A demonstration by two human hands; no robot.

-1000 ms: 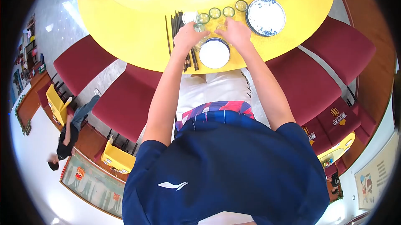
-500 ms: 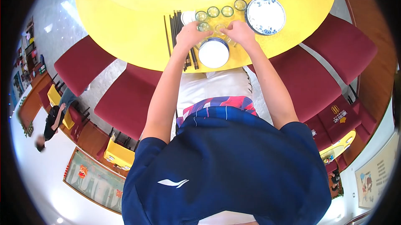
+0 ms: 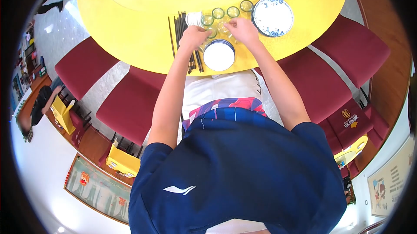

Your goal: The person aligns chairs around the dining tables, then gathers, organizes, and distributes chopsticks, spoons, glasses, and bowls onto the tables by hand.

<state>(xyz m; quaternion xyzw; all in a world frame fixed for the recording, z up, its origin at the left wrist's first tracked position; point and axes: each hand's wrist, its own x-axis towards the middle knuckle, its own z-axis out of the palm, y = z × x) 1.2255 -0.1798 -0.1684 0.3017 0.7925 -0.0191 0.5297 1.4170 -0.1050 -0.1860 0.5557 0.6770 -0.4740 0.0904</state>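
Observation:
My left hand [image 3: 194, 37] is over the yellow table with its fingers closed at the rim of a clear glass [image 3: 212, 33]. My right hand [image 3: 244, 30] pinches the edge of another clear glass [image 3: 222, 27] just to the right. Beyond them stand several more glasses [image 3: 233, 12] in a slanting row. A stack of plates with a plain white top [image 3: 219, 55] sits between my wrists, near the table edge. Left of my left hand lie several dark chopsticks [image 3: 178, 29], partly covered by that hand. White stacked dishes [image 3: 194, 19] show behind it.
A stack of blue-patterned white plates [image 3: 273, 16] stands right of the glasses. The round yellow table [image 3: 126, 38] curves around me, with dark red chairs [image 3: 130, 99] on both sides. Another person [image 3: 40, 106] is at the far left, near a small yellow table.
My right hand has shifted slightly up and left. My left hand has moved a little left and down. The person at far left has moved, and legs now show at upper left.

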